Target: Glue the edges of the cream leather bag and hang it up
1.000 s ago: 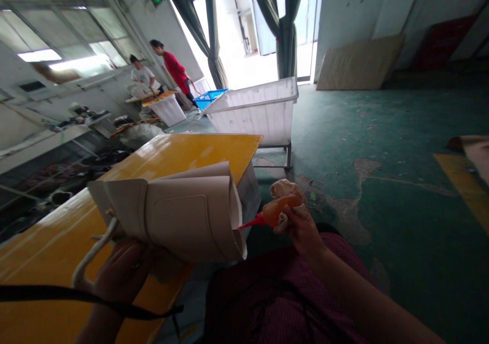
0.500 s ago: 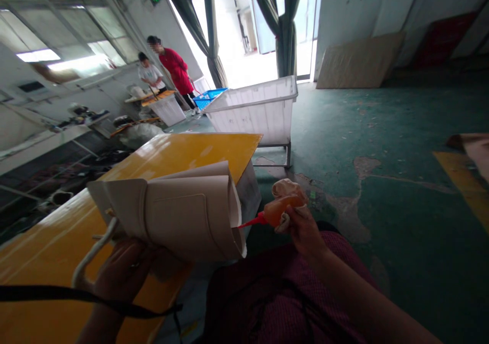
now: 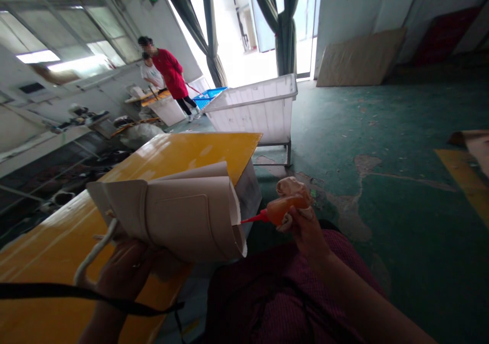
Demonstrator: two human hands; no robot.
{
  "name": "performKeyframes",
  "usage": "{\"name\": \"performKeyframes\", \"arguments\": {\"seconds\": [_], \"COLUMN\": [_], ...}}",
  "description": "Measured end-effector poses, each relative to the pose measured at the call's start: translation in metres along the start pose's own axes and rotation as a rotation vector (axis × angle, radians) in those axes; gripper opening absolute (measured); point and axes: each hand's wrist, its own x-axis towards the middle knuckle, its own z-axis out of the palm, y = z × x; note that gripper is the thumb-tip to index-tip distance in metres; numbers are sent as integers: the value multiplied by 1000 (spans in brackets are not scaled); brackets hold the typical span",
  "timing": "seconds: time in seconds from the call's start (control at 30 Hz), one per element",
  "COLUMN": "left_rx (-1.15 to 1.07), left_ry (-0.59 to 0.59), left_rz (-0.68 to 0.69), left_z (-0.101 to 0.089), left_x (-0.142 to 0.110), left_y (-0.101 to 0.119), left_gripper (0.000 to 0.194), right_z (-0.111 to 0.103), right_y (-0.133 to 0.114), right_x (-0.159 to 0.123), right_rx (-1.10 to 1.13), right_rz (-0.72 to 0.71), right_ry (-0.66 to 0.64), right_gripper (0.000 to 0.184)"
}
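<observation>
My left hand (image 3: 124, 273) grips from below a cream folded leather piece (image 3: 179, 217) with a white cord (image 3: 93, 255) hanging off it. It is held above a yellow table (image 3: 179, 153). My right hand (image 3: 303, 227) is closed round an orange squeeze bottle (image 3: 284, 207) wrapped in a rag. The bottle's red nozzle (image 3: 252, 218) touches the right edge of the leather piece. My lap in a dark red garment (image 3: 275, 288) lies below.
A white plastic bin on a metal frame (image 3: 255, 107) stands behind the table. Beyond it sit a blue crate (image 3: 208, 97) and another white bin (image 3: 168, 110). Two people work at a far table; one in red (image 3: 170, 74) walks. Green concrete floor (image 3: 382, 155) spreads to the right.
The person in red has stepped away from the far table toward the right. My right hand with the bottle has shifted slightly up and right; the leather piece holds still.
</observation>
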Motion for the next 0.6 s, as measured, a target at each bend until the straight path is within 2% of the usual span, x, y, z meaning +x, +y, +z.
{"name": "performKeyframes", "arguments": {"seconds": [0.07,0.27,0.6], "left_rx": [8,23,81], "left_ry": [13,18,29], "left_rz": [54,11,127], "left_z": [0,3,-1], "left_x": [0,-3,0], "left_y": [-1,-2,0], "left_gripper": [16,20,16], "right_z": [-1,-4,4], "right_y": [-1,7,-1], "right_x": [0,-2,-4], "right_rx": [4,4,22], "right_rz": [10,3,45], "right_ry": [-12,-48,-8], "right_gripper": [61,55,64]}}
